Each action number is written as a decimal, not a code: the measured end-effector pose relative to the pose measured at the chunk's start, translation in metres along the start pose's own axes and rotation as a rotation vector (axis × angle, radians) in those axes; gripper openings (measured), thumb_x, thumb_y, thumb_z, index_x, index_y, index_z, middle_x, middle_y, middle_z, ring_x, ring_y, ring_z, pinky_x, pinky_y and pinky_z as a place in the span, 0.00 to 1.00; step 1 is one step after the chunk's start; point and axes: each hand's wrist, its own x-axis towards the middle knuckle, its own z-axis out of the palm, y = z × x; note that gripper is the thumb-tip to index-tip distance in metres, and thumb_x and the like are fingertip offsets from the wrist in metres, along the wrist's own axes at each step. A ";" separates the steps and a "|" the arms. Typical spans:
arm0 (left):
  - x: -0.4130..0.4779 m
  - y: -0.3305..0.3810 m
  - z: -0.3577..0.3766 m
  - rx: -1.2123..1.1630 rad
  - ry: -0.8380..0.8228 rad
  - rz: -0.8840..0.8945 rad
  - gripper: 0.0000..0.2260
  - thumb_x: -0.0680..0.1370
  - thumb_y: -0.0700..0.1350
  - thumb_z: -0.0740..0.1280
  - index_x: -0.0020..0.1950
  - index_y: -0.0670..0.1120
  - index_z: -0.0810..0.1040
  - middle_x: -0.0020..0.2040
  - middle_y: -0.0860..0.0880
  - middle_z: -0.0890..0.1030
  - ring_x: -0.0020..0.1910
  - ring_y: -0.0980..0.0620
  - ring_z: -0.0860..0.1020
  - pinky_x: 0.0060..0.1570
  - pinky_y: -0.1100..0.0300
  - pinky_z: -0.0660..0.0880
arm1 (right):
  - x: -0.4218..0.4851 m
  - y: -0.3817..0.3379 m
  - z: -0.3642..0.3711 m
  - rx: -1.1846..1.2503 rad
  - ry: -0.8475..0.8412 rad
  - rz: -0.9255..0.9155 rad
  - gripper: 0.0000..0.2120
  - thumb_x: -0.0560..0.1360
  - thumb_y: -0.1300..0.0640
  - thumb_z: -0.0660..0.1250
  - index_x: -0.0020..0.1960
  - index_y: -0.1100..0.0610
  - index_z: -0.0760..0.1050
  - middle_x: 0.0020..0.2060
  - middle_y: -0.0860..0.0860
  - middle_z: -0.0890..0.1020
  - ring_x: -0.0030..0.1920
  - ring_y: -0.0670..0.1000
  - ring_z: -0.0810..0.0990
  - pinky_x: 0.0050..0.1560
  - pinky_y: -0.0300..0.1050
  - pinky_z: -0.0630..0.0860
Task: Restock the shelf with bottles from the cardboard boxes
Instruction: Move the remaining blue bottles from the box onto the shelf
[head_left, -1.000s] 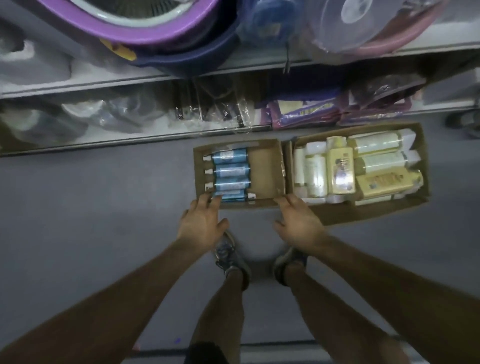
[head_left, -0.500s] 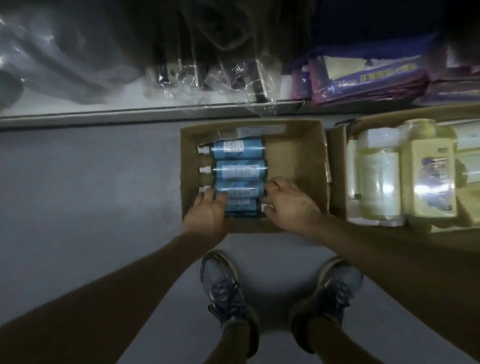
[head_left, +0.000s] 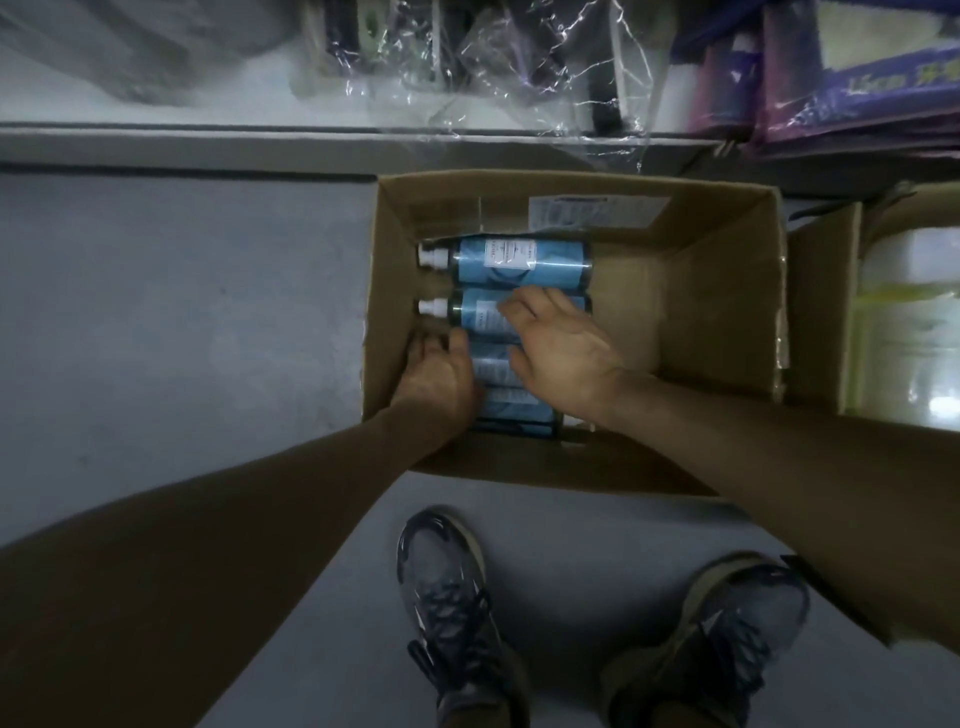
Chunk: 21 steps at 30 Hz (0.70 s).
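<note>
An open cardboard box stands on the grey floor below the bottom shelf. Several blue bottles with white caps lie on their sides in its left half, caps pointing left. My left hand reaches in at the cap end of the third bottle, fingers curled down round its neck. My right hand lies over the bodies of the second and third bottles, its fingers loosely bent on the second one's label. The nearest bottles are partly hidden under both hands.
A second cardboard box with pale yellow and white bottles adjoins on the right. Clear plastic-wrapped goods and purple packages fill the shelf. My two shoes stand on the floor just before the box.
The camera has dropped closer to the box. Both hands moved from its near edge into it, the left to the bottle necks and the right leftward over the bottle bodies.
</note>
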 end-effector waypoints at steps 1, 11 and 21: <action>0.003 0.000 0.003 0.086 0.007 0.019 0.31 0.86 0.50 0.62 0.82 0.38 0.52 0.77 0.32 0.67 0.79 0.35 0.65 0.83 0.44 0.53 | 0.005 -0.002 0.000 0.004 0.021 -0.010 0.26 0.82 0.55 0.65 0.79 0.58 0.68 0.73 0.53 0.72 0.72 0.54 0.70 0.72 0.52 0.72; 0.009 -0.006 0.003 0.218 0.089 0.108 0.27 0.84 0.42 0.65 0.79 0.41 0.58 0.76 0.36 0.67 0.73 0.37 0.70 0.76 0.45 0.65 | 0.021 -0.003 -0.008 0.152 0.130 0.135 0.23 0.83 0.57 0.65 0.77 0.57 0.71 0.68 0.52 0.75 0.69 0.52 0.71 0.70 0.49 0.74; -0.023 -0.006 -0.013 -0.470 0.157 0.206 0.31 0.74 0.48 0.81 0.75 0.51 0.72 0.68 0.50 0.71 0.65 0.50 0.75 0.64 0.59 0.74 | 0.007 0.017 -0.030 0.238 0.171 0.171 0.20 0.84 0.59 0.64 0.76 0.57 0.72 0.68 0.53 0.74 0.69 0.51 0.72 0.67 0.42 0.69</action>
